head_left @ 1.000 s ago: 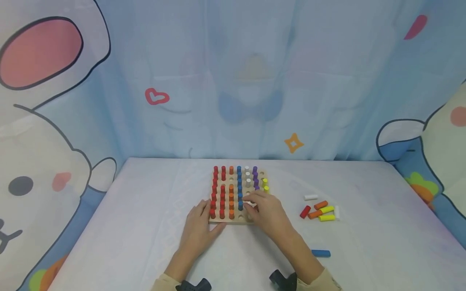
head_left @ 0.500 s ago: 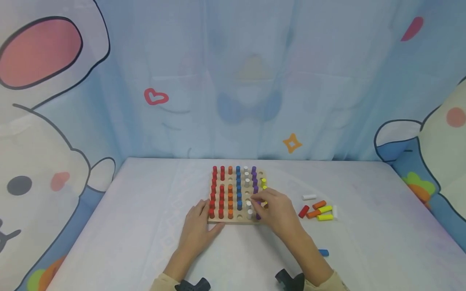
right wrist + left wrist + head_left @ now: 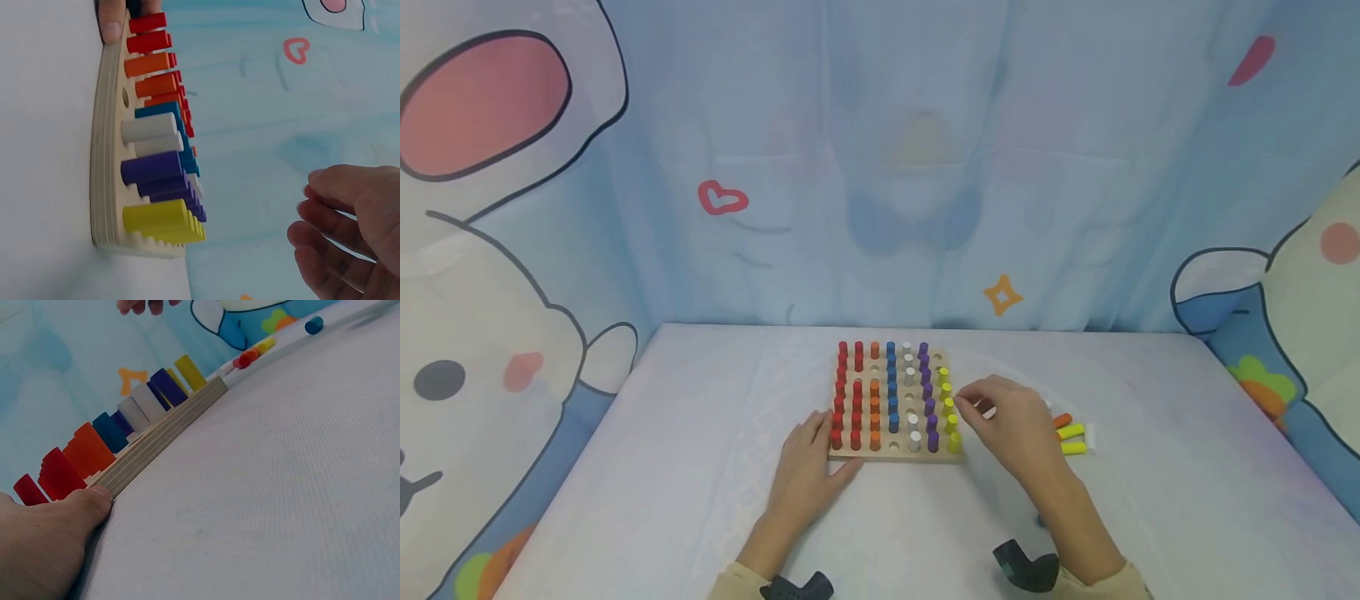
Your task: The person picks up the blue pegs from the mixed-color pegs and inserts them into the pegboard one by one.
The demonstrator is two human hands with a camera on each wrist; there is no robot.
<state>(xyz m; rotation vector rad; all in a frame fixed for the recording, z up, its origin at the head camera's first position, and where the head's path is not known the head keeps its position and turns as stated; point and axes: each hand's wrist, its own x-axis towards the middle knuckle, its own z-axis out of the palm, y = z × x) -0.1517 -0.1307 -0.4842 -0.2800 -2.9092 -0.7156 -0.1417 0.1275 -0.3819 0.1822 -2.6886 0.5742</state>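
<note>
A wooden pegboard [image 3: 880, 456] lies on the white-covered table with columns of upright pegs: red pegs [image 3: 856, 406], orange pegs [image 3: 875, 406], blue pegs [image 3: 892, 390], white pegs [image 3: 913, 441], purple pegs [image 3: 932, 441] and yellow pegs [image 3: 953, 442]. Some holes show between them. My left hand [image 3: 805, 471] holds the board's near left corner; in the left wrist view the thumb [image 3: 90, 503] presses its front edge. Off the board's right side hovers my right hand [image 3: 1011, 425]. Its fingers bend loosely with nothing between them, as the right wrist view shows.
Right of the board lie loose pegs: yellow pegs [image 3: 1073, 448], an orange peg [image 3: 1062, 421] and others partly behind my right hand. A blue peg [image 3: 314, 325] lies nearer, mostly covered by the right forearm in the head view. A printed curtain [image 3: 910, 250] hangs behind the table.
My right hand has drawn away to the right from over the white column, uncovering the purple and yellow pegs. The left hand keeps its place on the board.
</note>
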